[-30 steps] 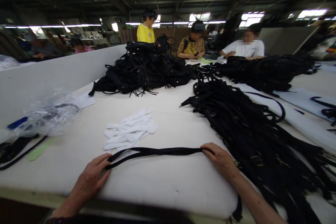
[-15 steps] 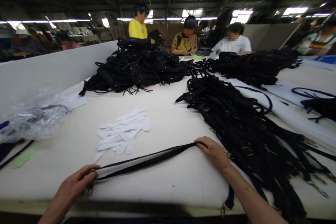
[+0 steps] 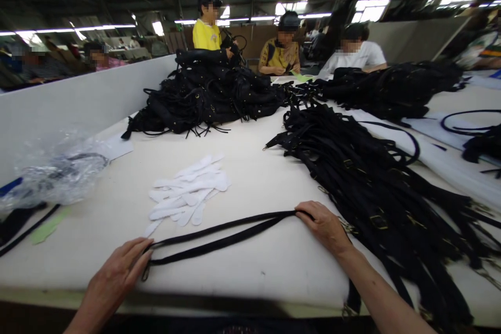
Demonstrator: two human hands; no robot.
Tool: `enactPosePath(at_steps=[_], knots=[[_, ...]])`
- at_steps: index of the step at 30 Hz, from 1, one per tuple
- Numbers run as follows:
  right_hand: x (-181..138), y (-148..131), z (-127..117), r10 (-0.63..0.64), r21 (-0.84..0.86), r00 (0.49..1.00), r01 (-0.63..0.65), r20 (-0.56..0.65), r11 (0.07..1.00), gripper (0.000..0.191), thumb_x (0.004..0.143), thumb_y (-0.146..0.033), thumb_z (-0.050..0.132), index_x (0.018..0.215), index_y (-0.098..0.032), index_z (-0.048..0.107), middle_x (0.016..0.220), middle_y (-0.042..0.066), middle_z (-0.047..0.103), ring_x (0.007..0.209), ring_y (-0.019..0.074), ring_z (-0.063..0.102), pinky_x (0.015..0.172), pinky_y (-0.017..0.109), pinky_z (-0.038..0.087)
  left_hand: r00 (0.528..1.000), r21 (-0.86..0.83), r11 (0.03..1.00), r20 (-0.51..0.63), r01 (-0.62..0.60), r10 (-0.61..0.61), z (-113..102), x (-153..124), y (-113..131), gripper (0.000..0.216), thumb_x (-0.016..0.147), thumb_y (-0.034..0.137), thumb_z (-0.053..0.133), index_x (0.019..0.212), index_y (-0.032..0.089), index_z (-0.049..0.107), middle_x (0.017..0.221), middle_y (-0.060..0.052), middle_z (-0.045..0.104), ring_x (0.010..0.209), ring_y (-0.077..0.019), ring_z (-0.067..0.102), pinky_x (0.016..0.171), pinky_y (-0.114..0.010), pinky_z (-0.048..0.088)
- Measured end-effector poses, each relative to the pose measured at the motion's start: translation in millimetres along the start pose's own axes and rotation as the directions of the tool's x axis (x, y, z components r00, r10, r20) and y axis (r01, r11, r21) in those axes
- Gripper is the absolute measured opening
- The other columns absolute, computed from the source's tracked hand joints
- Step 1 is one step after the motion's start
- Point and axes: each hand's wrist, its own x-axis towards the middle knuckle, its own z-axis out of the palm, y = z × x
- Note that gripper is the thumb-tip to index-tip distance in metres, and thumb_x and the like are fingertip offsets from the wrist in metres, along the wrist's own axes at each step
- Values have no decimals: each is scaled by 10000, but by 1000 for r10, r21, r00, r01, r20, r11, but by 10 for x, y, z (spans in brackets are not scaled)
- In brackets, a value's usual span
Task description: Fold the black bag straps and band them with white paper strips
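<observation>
A black strap [image 3: 219, 242] stretches between my hands low over the white table, its two lengths lying nearly side by side. My left hand [image 3: 121, 266] is closed on its left end, where a metal clip [image 3: 146, 272] pokes out below the fingers. At the other end, my right hand [image 3: 323, 224] pinches the strap between thumb and fingers. From under the right forearm another strap end with a metal clip [image 3: 348, 310] hangs at the table's front edge. Just beyond the held strap lie white paper-like strips [image 3: 191, 190] in a loose heap.
A long pile of black straps [image 3: 364, 182] with metal buckles covers the right side. Black bags [image 3: 211, 91] are heaped at the back, by a grey partition [image 3: 78, 96]. Clear plastic wrap [image 3: 58, 175] and a green scrap [image 3: 49, 227] lie left. Several people sit or stand beyond.
The strap's two lengths have turned and now look narrower, more edge-on. Both hands keep their grip, and the clip at my left hand shows more clearly. The whole view has shifted slightly.
</observation>
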Motion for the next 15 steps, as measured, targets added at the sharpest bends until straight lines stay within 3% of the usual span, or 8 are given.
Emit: enactPosePath(at_steps=[3,5,7,11,13,15], knots=[[-4,0,0,-6,-15,1000,6,2,1000,137,954,-322,539,1008,-252,643,974,38,721,930,226,651,864,388,513,1000,-7,1000,-6,-9,9,-10,102,291,499,908,497,517,1362,291,511,1323,-63,662,1222,-258,616,1055,-452,525],[-7,-13,-3,-5,-26,1000,5,-2,1000,129,953,-309,540,1002,-251,644,967,36,723,925,221,651,861,380,510,999,-51,998,-6,-37,37,66,255,683,552,901,460,557,1419,315,432,1385,-56,614,1266,-252,580,1058,-441,517],[-10,-34,-11,-3,-36,1000,3,-7,999,125,952,-297,541,995,-248,648,957,34,724,921,216,650,858,373,508,992,-137,986,68,-99,109,225,457,1171,552,913,429,554,1433,323,402,1405,-46,599,1291,-239,554,1077,-428,493],[-18,-83,-39,-17,-43,1000,17,3,999,127,952,-286,539,989,-239,652,949,35,725,913,211,647,857,374,502,957,-248,957,204,-152,205,666,905,2041,624,885,422,598,1446,270,372,1412,-84,576,1303,-285,508,1077,-494,438],[-23,-105,-54,-35,-42,999,36,14,998,129,951,-282,538,984,-237,654,946,39,729,908,211,646,854,377,501,948,-256,952,224,-166,226,849,1104,2305,638,855,411,641,1421,240,403,1351,-106,599,1252,-311,518,1055,-521,415],[-30,-121,-61,-53,-40,998,54,16,998,133,948,-280,538,980,-238,660,937,44,733,901,214,648,848,379,501,944,-240,951,218,-194,248,964,1259,2461,520,850,376,651,1326,231,499,1222,-102,639,1147,-297,550,990,-498,425]])
